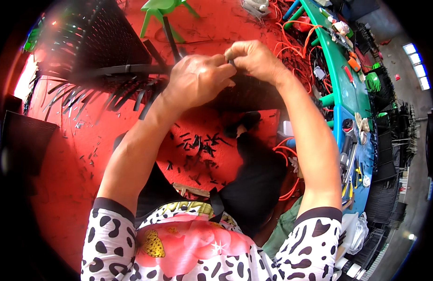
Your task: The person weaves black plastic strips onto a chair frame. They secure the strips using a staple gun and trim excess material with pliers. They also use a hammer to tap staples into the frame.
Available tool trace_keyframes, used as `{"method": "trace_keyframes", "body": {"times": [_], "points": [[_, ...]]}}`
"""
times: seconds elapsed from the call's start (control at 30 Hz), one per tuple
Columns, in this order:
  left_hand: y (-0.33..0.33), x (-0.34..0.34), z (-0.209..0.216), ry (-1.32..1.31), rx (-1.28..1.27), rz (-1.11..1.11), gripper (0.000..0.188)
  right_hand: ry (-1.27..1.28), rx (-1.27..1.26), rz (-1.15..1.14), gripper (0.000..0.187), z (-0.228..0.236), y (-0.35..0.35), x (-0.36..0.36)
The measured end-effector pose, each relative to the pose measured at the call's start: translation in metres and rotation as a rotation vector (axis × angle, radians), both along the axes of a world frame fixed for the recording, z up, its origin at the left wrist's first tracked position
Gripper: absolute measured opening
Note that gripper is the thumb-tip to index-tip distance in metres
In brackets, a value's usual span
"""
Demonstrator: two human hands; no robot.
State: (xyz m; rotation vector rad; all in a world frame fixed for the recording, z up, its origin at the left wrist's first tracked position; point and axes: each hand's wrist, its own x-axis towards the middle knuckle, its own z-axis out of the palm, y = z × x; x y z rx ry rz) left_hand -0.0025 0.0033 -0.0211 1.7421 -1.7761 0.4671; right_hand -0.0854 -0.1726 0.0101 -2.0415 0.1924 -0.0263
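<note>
My left hand (195, 79) is closed, its knuckles up, around a flat black strip (127, 69) that runs out to the left. Against it, my right hand (254, 60) pinches the dark end of a strip between thumb and fingertips. Both hands meet in front of a black woven piece (108, 35), which fills the upper left and looks like wickerwork. Loose strip ends (118, 93) fan out below its edge. Behind my hands, a dark surface is partly hidden, and I cannot tell whether it belongs to the same piece.
Black offcuts (202, 145) lie on the red floor (71, 187). A green stool (161, 8) stands at the far side. Along the right runs a green and blue table (342, 93) with tools, and orange cords (291, 47) trail beside it. A dark woven panel (26, 140) stands at left.
</note>
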Motion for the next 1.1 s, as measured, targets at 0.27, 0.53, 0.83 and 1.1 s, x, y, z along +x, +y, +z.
{"method": "trace_keyframes", "body": {"times": [0.27, 0.53, 0.83, 1.1], "points": [[-0.002, 0.007, 0.004, 0.016, -0.055, -0.081, 0.023, 0.099, 0.191, 0.008, 0.021, -0.015, -0.015, 0.009], [-0.004, 0.008, 0.005, 0.072, -0.010, -0.110, 0.020, 0.043, 0.229, -0.019, 0.009, -0.026, -0.022, 0.013], [-0.003, 0.005, 0.007, 0.111, 0.044, -0.081, 0.018, 0.226, 0.147, 0.097, 0.022, -0.015, -0.017, 0.004], [0.000, 0.005, 0.009, 0.153, 0.055, -0.073, 0.014, -0.555, -0.649, -0.167, 0.021, -0.018, 0.026, -0.018]]}}
